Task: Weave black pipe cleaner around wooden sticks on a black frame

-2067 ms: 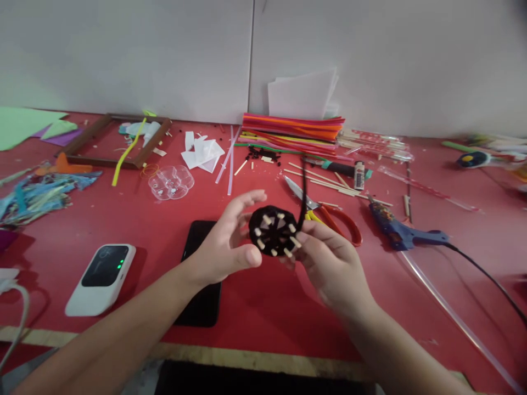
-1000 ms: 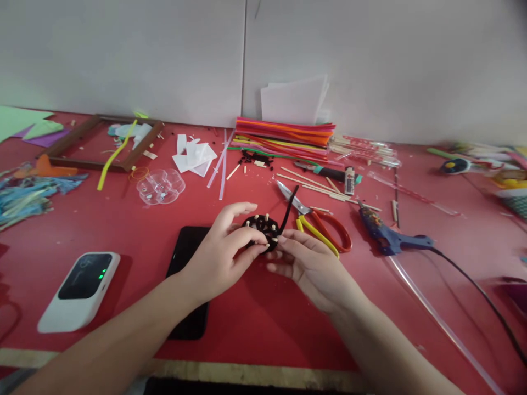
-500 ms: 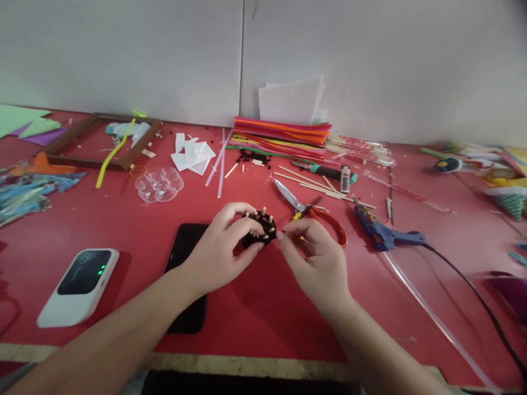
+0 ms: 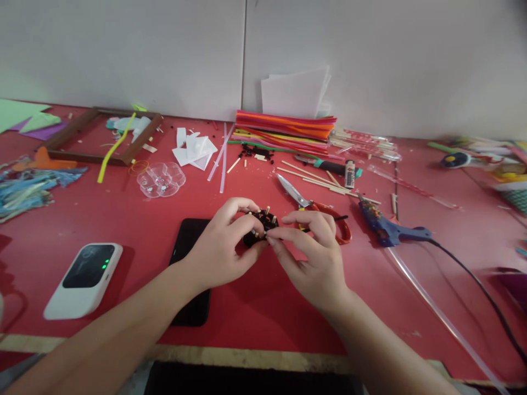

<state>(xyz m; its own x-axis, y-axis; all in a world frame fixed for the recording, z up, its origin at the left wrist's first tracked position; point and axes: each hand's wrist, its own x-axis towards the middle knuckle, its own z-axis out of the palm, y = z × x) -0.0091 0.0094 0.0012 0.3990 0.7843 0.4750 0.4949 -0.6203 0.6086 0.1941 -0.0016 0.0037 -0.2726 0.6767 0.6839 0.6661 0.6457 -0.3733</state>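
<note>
My left hand (image 4: 226, 241) is closed around a small round black piece (image 4: 270, 219), with several short pale wooden pegs standing up from it. Part of that piece is hidden by my fingers. At its near right edge, my right hand (image 4: 315, 258) pinches with thumb and index finger what looks like a black pipe cleaner (image 4: 341, 218), whose free end sticks out behind the knuckles. Just beyond the right hand lie red-handled scissors (image 4: 293, 189). A black phone (image 4: 193, 307) lies flat under my left forearm.
A blue glue gun (image 4: 387, 227) with a cord lies at the right. Farther back are wooden sticks (image 4: 315, 181), a pipe cleaner bundle (image 4: 284, 123), a clear flower-shaped case (image 4: 160, 180) and a brown frame (image 4: 74, 131). At the left sits a white device (image 4: 78, 302).
My right fingertips have moved left onto the edge of the black piece. The black strip's free end now points right behind my hand. My left hand keeps its hold.
</note>
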